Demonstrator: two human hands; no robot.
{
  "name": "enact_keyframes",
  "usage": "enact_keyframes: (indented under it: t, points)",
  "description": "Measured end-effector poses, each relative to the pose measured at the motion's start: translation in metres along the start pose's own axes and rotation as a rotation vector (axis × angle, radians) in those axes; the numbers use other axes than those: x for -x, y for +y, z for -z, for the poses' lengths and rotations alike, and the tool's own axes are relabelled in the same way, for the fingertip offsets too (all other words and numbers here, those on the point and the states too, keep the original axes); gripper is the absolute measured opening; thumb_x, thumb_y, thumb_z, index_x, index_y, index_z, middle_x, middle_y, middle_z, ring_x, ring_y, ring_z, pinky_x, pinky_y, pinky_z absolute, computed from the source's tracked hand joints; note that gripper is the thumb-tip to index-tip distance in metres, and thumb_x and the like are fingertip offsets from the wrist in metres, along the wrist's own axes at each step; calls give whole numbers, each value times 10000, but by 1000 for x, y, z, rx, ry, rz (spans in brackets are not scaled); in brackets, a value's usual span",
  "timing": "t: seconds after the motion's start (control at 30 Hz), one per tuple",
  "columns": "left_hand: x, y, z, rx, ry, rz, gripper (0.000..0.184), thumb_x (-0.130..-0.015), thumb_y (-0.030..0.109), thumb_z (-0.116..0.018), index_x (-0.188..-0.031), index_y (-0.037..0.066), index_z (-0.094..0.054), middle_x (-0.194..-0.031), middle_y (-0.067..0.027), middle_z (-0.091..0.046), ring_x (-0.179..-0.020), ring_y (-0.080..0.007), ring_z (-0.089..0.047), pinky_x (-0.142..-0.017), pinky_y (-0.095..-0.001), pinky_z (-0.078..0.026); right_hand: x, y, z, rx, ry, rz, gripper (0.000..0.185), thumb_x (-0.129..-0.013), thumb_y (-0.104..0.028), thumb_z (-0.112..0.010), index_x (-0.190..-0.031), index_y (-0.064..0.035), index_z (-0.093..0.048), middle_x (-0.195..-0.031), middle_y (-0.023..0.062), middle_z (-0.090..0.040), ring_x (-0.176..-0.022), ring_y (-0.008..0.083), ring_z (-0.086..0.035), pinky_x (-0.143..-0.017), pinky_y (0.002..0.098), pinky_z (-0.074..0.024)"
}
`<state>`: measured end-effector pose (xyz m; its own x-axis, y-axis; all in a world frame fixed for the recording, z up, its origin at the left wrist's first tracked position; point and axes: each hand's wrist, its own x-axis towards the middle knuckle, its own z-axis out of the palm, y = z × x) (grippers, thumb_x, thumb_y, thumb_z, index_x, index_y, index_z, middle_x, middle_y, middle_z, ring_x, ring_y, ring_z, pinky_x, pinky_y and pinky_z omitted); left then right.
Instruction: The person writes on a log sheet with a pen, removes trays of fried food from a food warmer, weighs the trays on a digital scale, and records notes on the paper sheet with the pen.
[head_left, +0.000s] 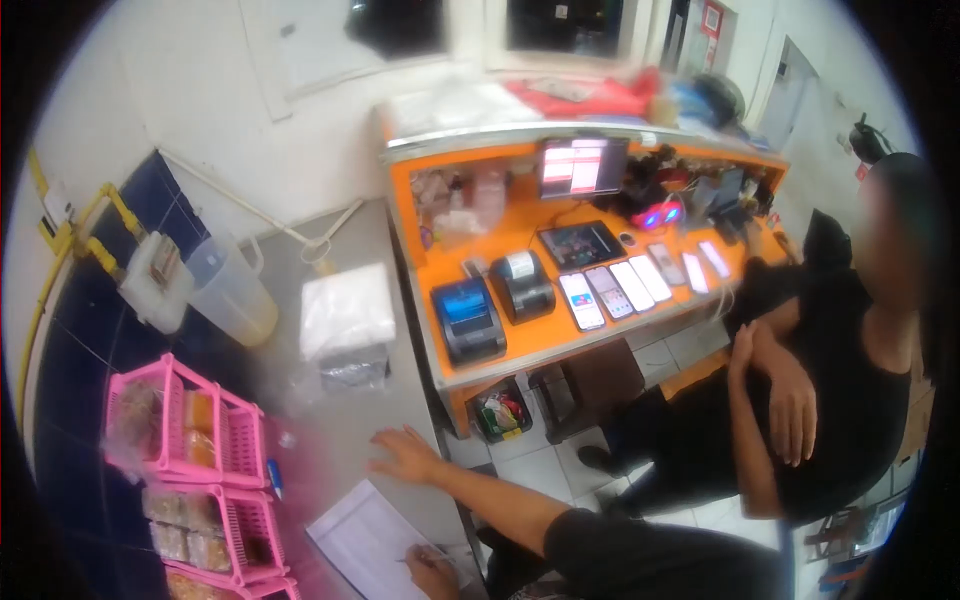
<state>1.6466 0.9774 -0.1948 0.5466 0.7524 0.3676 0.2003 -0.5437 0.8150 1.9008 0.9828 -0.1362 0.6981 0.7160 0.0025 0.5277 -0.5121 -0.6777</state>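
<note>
Near the bottom edge, my left hand (432, 573) is closed round a slim pen (406, 560), of which only a small part shows. It rests over a white sheet of paper (365, 535) with faint print on the grey counter. Higher up, my right hand (405, 456) lies on the counter (345, 440) with its fingers spread and nothing in them. The black-sleeved arm reaches it from the lower right. A blue marker (275, 478) lies left of the paper, beside stacked pink baskets (240, 440) with packed food.
A white stack (348, 305) and a plastic jug (230, 290) stand farther along the counter. Several phones (610, 292), printers (468, 318), a tablet (580, 245) and a monitor (582, 167) occupy the orange desk (520, 345). A person in black (840, 370) sits at right.
</note>
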Motion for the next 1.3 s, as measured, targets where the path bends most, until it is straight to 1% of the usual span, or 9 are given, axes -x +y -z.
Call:
enact_keyframes:
  t: [0.07, 0.23, 0.37, 0.5, 0.57, 0.67, 1.0, 1.17, 1.3]
  points:
    - [-1, 1, 6, -84, -174, 113, 199, -963, 172, -641, -982, -20, -589, -776, -130, -644, -642, -197, -611, -589, -334, -490, 16, 22, 14, -413, 84, -100, 678, -911, -592, -587, -1338, -66, -554, -1388, 200, -545, -1333, 323, -481, -1141, 439, -333]
    - [-5, 12, 6, -124, -216, 170, 235, -945, 208, -683, -928, -4, -582, -770, -148, -633, -648, -250, -612, -596, -373, -489, 152, 92, -4, -195, 364, -338, 594, -956, -516, -563, -1294, -27, -564, -1250, 220, -622, -1138, 390, -601, -1000, 471, -455]
    - [-3, 20, 7, -197, -166, 186, 297, -884, 266, -745, -841, 3, -614, -769, -167, -653, -684, -354, -633, -635, -441, -506, 323, 182, -91, 340, -555, -525, 782, -903, -691, -494, -1452, -135, -470, -1403, 290, -505, -1306, 436, -493, -1066, 540, -399]
    - [-3, 16, 5, -210, -175, 169, 315, -887, 267, -741, -798, 7, -588, -735, -172, -630, -673, -364, -624, -626, -451, -497, 314, 184, -77, 256, -821, -670, 867, -887, -729, -474, -1551, -189, -332, -1575, 248, -303, -1451, 401, -320, -1144, 554, -312]
    - [-8, 26, 8, -218, -169, 174, 323, -889, 266, -739, -791, 5, -577, -729, -184, -623, -665, -365, -618, -612, -457, -484, 308, 240, -114, -157, -1022, -701, 894, -893, -730, -461, -1584, -206, -244, -1641, 196, -158, -1500, 382, -212, -1172, 583, -248]
    - [-9, 29, 9, -175, -176, 202, 341, -896, 282, -730, -786, 2, -571, -714, -188, -607, -646, -373, -601, -604, -464, -474, 328, 210, -93, 140, -907, -621, 859, -912, -697, -461, -1575, -187, -264, -1623, 207, -211, -1480, 405, -254, -1174, 548, -275]
    - [-3, 16, 8, -190, -166, 124, 175, -876, 151, -645, -843, 6, -553, -759, -192, -603, -727, -411, -589, -666, -497, -462, 375, 292, -140, -136, -687, -544, 775, -952, -528, -523, -1562, -114, -285, -1599, 240, -261, -1459, 400, -303, -1191, 463, -277]
    - [-5, 17, 10, -168, -203, 102, 167, -827, 128, -650, -887, 2, -559, -793, -205, -609, -759, -427, -593, -694, -501, -472, 387, 286, -102, -727, -413, -945, 722, -935, -484, -577, -1477, -29, -432, -1373, 199, -572, -1232, 310, -564, -1074, 432, -416]
    - [-4, 14, 9, -154, -187, 53, 173, -814, 116, -653, -912, -1, -572, -816, -204, -612, -780, -426, -595, -710, -495, -477, 403, 249, -22, -853, -548, -1216, 591, -981, -514, -506, -1349, -58, -584, -1324, 179, -599, -1200, 308, -569, -1048, 421, -428]
